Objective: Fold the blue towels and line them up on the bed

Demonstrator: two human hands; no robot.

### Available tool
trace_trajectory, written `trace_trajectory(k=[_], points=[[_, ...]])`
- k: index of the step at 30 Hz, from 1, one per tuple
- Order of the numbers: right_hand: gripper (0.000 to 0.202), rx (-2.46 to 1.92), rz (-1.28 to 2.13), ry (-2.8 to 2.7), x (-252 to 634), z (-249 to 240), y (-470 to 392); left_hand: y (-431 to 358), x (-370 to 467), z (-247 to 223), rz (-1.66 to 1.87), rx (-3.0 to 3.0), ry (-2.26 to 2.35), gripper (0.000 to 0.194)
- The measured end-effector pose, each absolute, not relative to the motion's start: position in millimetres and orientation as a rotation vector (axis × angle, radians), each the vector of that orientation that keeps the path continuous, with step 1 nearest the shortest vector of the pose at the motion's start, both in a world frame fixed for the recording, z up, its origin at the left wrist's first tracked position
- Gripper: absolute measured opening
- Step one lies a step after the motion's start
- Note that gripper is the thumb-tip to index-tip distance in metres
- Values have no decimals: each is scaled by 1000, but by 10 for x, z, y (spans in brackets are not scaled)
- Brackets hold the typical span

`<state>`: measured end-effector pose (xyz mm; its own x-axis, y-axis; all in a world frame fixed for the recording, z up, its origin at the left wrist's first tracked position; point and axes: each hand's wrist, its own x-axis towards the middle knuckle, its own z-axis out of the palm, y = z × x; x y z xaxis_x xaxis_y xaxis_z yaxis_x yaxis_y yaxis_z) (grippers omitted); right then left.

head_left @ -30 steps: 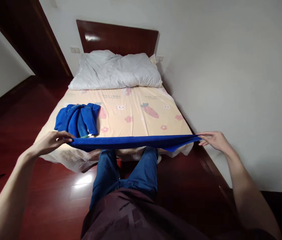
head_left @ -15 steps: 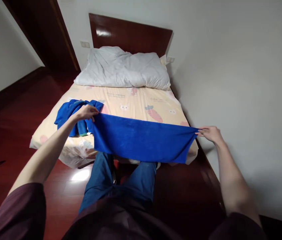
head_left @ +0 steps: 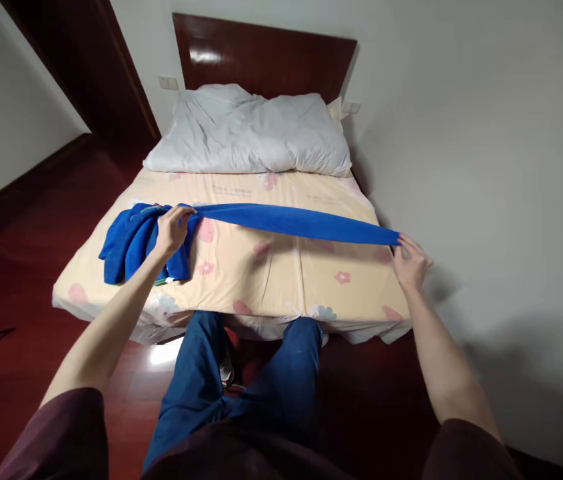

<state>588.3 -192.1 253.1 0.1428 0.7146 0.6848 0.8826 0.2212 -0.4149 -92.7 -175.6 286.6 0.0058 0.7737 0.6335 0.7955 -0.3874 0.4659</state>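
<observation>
A blue towel (head_left: 291, 221) is stretched sideways above the bed, seen as a narrow band. My left hand (head_left: 174, 230) pinches its left end, and my right hand (head_left: 411, 259) pinches the right end near the bed's right side. Under and beside my left hand lies a crumpled heap of blue cloth (head_left: 131, 243) with green edging and a small white tag, partly hidden by that hand and forearm. The bed's patterned sheet (head_left: 271, 280) shows below the stretched towel, with a shadow on it.
A pale grey quilt (head_left: 256, 133) lies bunched before the dark wooden headboard (head_left: 266, 57). The white wall (head_left: 486, 167) runs close along the right. Dark red floor (head_left: 26, 267) is at the left. My legs (head_left: 281, 373) stand against the bed's foot edge.
The towel has gone from hanging as a broad sheet at the bed's foot to a narrow band swung up and away over the bed. Both hands still grip its ends.
</observation>
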Motion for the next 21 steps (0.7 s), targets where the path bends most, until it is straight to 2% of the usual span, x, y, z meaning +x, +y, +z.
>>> trace_trajectory(k=[7, 11, 14, 19, 21], points=[[36, -1840, 73, -1632, 5711, 1176, -2279, -2258, -919, 1450, -898, -2469, -2140, 36], [35, -2018, 293, -1598, 5622, 624, -2526, -2554, -839, 961, -636, -2422, -2441, 32], [39, -2131, 342, -1536, 5629, 513, -2601, -2657, -823, 834, -624, -2349, -2606, 33], [51, -2238, 316, -1477, 5795, 612, -2581, -2671, -877, 841, -990, -2183, -2764, 37], [53, -2217, 298, -1589, 5864, 646, -2636, -2732, -907, 848, -1014, -2190, -2749, 38]])
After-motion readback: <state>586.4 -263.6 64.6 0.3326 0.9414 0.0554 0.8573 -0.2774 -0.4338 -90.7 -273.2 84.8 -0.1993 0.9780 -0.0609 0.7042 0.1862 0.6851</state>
